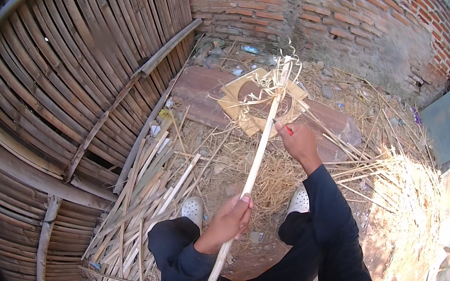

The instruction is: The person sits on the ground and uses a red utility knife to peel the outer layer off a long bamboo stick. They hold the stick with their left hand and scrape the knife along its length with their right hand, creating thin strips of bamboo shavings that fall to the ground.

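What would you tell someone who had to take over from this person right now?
Left hand: closed around the lower part of a long bamboo stick, holding it slanted up and away from the body.
Right hand: gripping a red-handled tool, probably a knife, against the stick further up.
The stick's far end is frayed, with thin curled shavings hanging off it, above a flat wooden block.
Done: part of the stick is shaved, and cut bamboo strips lie piled at the left.
Left: most of the stick between the hands looks smooth, not yet worked.
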Available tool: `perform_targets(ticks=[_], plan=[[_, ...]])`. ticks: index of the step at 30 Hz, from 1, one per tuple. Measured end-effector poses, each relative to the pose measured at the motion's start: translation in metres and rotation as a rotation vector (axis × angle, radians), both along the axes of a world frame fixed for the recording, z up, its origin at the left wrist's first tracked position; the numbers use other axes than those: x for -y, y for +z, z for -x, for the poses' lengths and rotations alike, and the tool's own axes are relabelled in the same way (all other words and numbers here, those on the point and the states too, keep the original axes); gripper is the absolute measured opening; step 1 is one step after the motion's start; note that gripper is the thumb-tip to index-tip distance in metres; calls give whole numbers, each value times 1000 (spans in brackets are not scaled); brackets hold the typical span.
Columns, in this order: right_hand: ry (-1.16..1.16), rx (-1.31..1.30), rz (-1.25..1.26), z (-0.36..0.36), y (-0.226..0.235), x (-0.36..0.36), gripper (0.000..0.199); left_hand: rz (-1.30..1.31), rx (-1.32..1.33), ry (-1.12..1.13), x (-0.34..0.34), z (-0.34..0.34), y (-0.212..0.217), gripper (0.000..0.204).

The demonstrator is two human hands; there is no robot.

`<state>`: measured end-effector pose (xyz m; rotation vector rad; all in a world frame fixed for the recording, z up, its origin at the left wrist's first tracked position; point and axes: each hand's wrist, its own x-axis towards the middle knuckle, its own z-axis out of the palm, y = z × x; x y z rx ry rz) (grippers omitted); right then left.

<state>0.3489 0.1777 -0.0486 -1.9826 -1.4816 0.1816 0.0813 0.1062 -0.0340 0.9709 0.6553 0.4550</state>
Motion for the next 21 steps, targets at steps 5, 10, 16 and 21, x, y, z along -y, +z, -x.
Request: perform_targets(ticks=[5, 10, 16, 21], plan=[[368, 136, -21, 62, 12, 40, 61, 139, 160, 95, -16, 7, 4, 25], [411, 206, -135, 65, 6, 40, 53, 347, 301, 73, -14, 10, 5, 26], [388, 186, -262, 68, -2, 35, 55, 481, 411, 16, -15, 11, 4, 27], [464, 243, -291, 73, 6, 37, 55, 505, 403, 13, -12, 16, 4, 29]])
